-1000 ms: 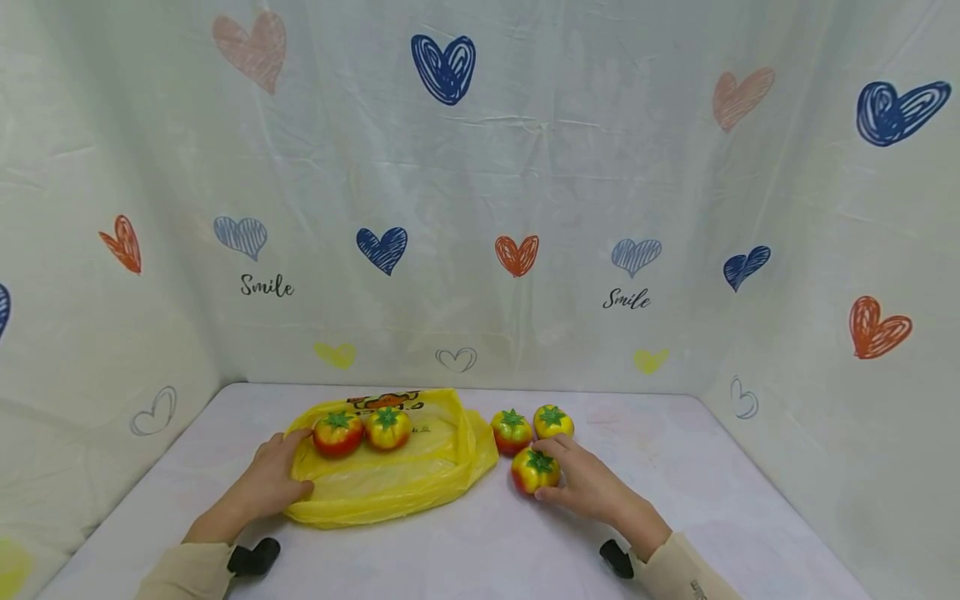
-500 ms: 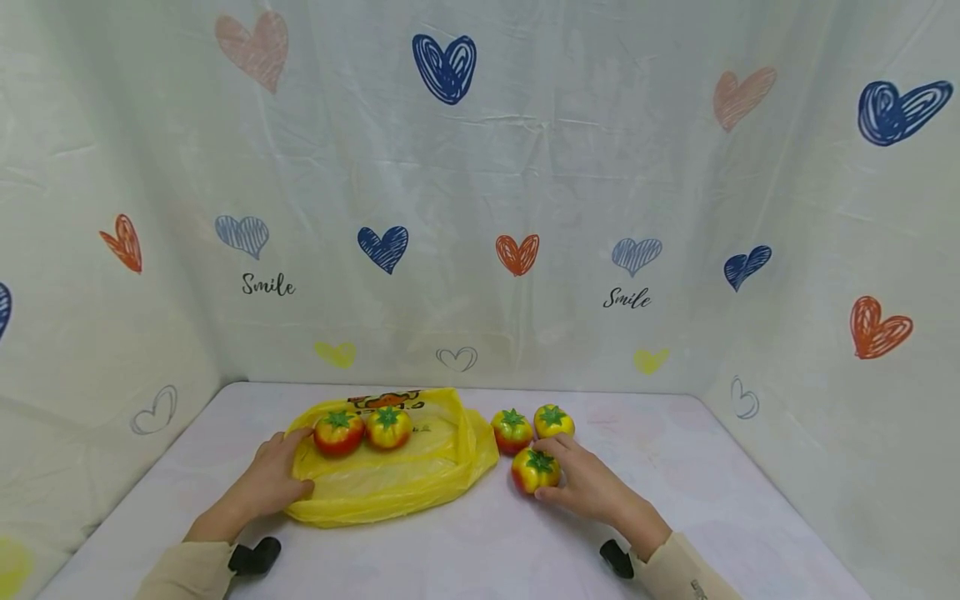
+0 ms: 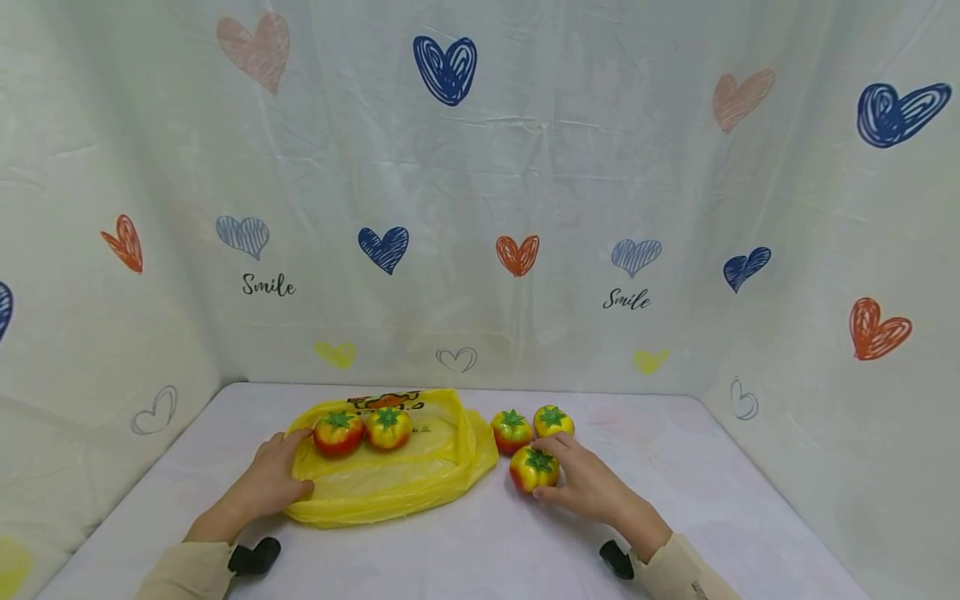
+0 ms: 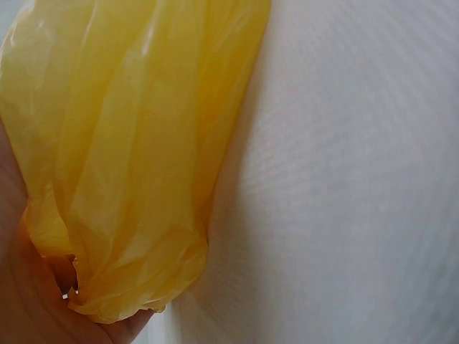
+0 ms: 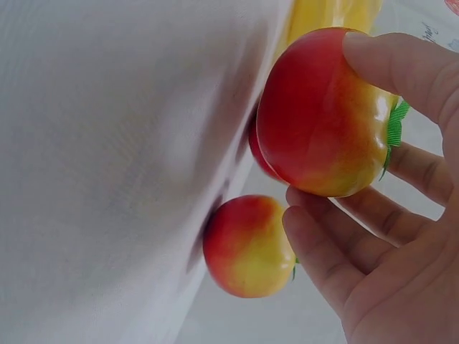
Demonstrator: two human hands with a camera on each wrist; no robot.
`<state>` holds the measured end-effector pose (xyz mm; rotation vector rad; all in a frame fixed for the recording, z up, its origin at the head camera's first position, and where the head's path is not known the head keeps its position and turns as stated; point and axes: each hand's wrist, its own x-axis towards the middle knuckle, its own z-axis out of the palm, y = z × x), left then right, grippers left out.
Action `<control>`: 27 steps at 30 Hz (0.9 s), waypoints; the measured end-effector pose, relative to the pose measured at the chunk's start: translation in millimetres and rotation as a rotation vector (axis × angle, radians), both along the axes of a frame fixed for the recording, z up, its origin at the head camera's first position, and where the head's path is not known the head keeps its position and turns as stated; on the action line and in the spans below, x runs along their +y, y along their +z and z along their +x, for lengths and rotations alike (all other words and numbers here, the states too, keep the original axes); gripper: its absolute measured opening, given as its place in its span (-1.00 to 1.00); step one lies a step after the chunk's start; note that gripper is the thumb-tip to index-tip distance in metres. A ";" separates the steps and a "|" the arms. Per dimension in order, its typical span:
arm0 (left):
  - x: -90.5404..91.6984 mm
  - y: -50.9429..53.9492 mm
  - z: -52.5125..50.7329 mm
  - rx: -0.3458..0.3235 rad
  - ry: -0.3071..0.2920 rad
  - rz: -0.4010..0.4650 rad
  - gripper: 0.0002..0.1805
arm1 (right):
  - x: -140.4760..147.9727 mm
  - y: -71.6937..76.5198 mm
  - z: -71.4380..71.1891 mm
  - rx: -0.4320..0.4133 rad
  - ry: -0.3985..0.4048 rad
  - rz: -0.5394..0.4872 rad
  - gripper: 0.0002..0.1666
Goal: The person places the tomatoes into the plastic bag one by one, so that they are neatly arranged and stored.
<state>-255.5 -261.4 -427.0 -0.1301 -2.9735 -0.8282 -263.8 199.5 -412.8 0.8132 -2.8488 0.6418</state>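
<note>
Toy tomato [image 3: 533, 472] is what I'm pinching with my right hand [image 3: 588, 481], right of the yellow bag [image 3: 397, 479], well short of the far edge of the table [image 3: 435, 554]; my left hand [image 3: 264, 477] is gripping the bag's rim, probably steadying it.

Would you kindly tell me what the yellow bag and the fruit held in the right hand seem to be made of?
The yellow bag looks like thin, glossy plastic film: it is creased and somewhat translucent. The fruit in the right hand seems artificial, smooth and shiny with bright highlights, perhaps plastic or coated foam. Its green leaves look finely ribbed, possibly fabric or moulded plastic.
</note>
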 end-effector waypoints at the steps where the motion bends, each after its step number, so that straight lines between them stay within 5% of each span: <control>1: -0.1 -0.1 0.0 0.002 -0.002 -0.001 -0.12 | 0.0 0.0 0.0 0.003 0.001 0.000 -0.33; 27: -1.9 -1.1 -1.7 0.006 -0.012 -0.003 -0.11 | -2.1 3.3 2.4 0.052 0.021 -0.030 -0.33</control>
